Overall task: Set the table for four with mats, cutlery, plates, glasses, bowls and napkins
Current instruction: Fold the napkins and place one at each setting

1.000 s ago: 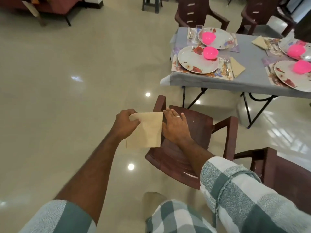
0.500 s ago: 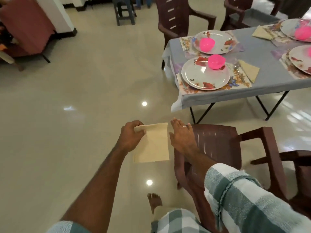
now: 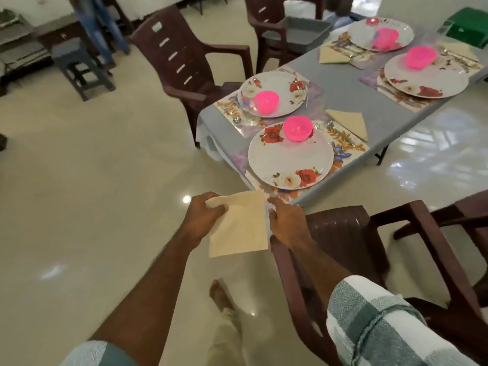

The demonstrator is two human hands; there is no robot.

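Glossy cream floor below me; ahead, a grey table set with floral plates — pink bowls on top. My left hand pinches a beige napkin. My right hand seems to grip its other edge — partly hidden.

Beige napkin hangs flat and unfolded, pinched at its top left corner by the left hand, w/ the right hand at its right edge. On the grey desk: 4 floral white plates, nearest plate on a flowery mat, each w/ a pink bowl on it. Folded triangle napkin lies just right of the near plate, another folded one farther back.
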